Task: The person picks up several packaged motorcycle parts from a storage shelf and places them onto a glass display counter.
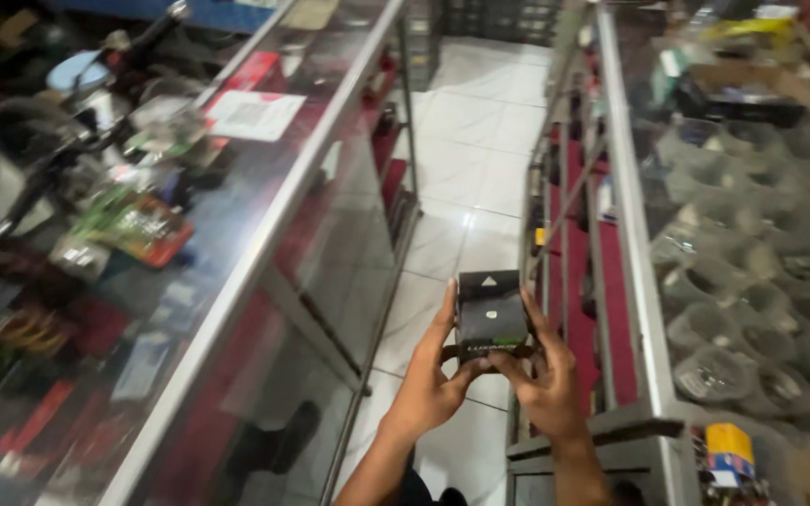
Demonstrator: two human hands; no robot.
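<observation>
Head view shows left hand (430, 379) and right hand (544, 375) gripping a small black box (489, 317) from both sides, lifted between glass display counters (264, 234) for a steady look.

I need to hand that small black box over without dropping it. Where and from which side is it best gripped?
Grip the small black box by its two long side faces, coming in from left and right, probably safest. It stands upright with flat, parallel sides, and the left hand and right hand already pinch it that way near its lower end, thumbs on the front. The upper half is free for a receiver.
</observation>
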